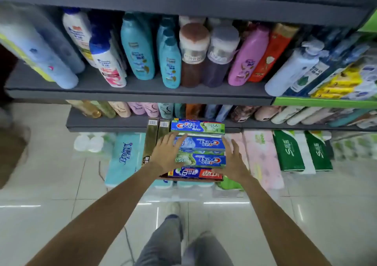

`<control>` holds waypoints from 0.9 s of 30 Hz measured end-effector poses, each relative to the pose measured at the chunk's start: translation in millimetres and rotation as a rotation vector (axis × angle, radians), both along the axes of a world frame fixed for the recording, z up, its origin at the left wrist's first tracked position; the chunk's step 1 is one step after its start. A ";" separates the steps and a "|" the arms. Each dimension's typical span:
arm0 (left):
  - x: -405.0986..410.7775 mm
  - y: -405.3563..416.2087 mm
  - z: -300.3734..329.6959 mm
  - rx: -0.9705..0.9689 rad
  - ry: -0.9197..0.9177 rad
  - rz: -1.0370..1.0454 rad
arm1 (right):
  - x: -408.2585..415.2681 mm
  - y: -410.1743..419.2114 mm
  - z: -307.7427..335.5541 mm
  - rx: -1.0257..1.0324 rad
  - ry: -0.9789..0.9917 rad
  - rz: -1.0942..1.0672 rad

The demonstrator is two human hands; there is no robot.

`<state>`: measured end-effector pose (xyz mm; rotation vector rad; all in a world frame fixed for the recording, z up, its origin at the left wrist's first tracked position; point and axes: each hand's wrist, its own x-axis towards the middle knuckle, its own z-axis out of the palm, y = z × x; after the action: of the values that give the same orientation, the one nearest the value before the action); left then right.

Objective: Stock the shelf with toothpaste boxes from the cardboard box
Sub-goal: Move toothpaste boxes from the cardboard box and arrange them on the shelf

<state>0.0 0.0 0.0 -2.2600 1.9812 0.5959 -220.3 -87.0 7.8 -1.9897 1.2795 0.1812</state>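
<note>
Several toothpaste boxes lie flat in a stack just below the lower shelf edge (106, 126). A blue-and-green Crest box (197, 126) is at the far end, then a blue Crest box (204, 143), a green-and-blue Crest box (204, 160) and a blue-and-red box (196, 173) nearest me. Two gold boxes (156, 138) stand at the stack's left. My left hand (166, 155) lies with spread fingers on the left end of the Crest boxes. My right hand (234, 161) is open at their right end, fingers spread. The cardboard box is mostly hidden under the stack.
Shampoo bottles (138, 47) crowd the upper grey shelf (140, 93), with more bottles on the lower shelf. Tissue and paper packs (124, 157) sit on the floor under it, green packs (291, 151) to the right. A brown carton (12, 151) is at far left. My legs stand on pale tiles.
</note>
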 end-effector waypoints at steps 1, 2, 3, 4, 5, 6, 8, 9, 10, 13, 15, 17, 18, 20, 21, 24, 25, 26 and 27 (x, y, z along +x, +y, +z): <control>0.2 -6.0 -4.3 0.006 -0.002 -0.049 | 2.0 -2.1 -5.5 0.050 -0.044 -0.052; -0.6 -13.2 -9.6 0.006 -0.005 -0.095 | 3.4 -4.6 -8.7 0.100 -0.071 -0.103; -2.7 -18.0 -14.1 0.015 -0.016 -0.132 | 4.4 -4.9 -11.2 0.143 -0.069 -0.122; -5.5 -22.1 -17.5 0.025 -0.020 -0.169 | 7.6 -4.3 -13.3 0.159 -0.064 -0.138; -7.6 -27.0 -21.9 0.044 -0.017 -0.183 | 9.8 -5.2 -17.5 0.171 -0.064 -0.155; -10.0 -30.4 -25.8 0.058 -0.016 -0.194 | 11.5 -5.6 -20.7 0.166 -0.061 -0.170; -11.8 -34.1 -30.9 0.072 -0.031 -0.192 | 13.2 -8.8 -25.7 0.164 -0.067 -0.207; -12.0 -35.2 -32.9 0.071 -0.040 -0.197 | 12.4 -10.3 -27.7 0.187 -0.104 -0.240; -12.3 -36.0 -35.0 0.068 -0.051 -0.209 | 10.9 -11.5 -30.4 0.212 -0.161 -0.282; -13.1 -37.7 -38.3 0.074 -0.080 -0.233 | 6.2 -11.2 -34.1 0.249 -0.284 -0.409; -13.9 -39.0 -41.4 0.064 -0.050 -0.227 | 4.7 -10.0 -31.7 0.267 -0.312 -0.457; -15.9 -40.4 -42.0 0.065 0.013 -0.209 | 1.5 -9.1 -33.3 0.272 -0.338 -0.488; -17.0 -41.4 -42.0 0.063 0.037 -0.203 | 0.3 -8.2 -34.4 0.274 -0.345 -0.500; -18.7 -43.0 -41.1 0.064 0.048 -0.210 | 0.4 -5.3 -35.0 0.289 -0.365 -0.546; -19.3 -43.3 -40.9 0.065 0.045 -0.215 | 0.9 -3.8 -36.2 0.299 -0.380 -0.579; -20.1 -43.4 -38.4 0.054 0.059 -0.218 | 2.6 0.9 -35.7 0.322 -0.451 -0.695; -20.6 -43.3 -37.1 0.053 0.071 -0.210 | 3.0 3.2 -34.5 0.331 -0.474 -0.747; -21.8 -42.6 -35.7 0.047 0.089 -0.197 | 3.7 6.7 -33.7 0.336 -0.496 -0.814; -23.9 -41.6 -33.7 0.038 0.109 -0.182 | 5.0 11.2 -30.7 0.323 -0.519 -0.877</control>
<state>-23.9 -41.6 -33.7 -2.0374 2.1747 0.7437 -215.3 -75.8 -22.9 -0.9744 1.5132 -0.4901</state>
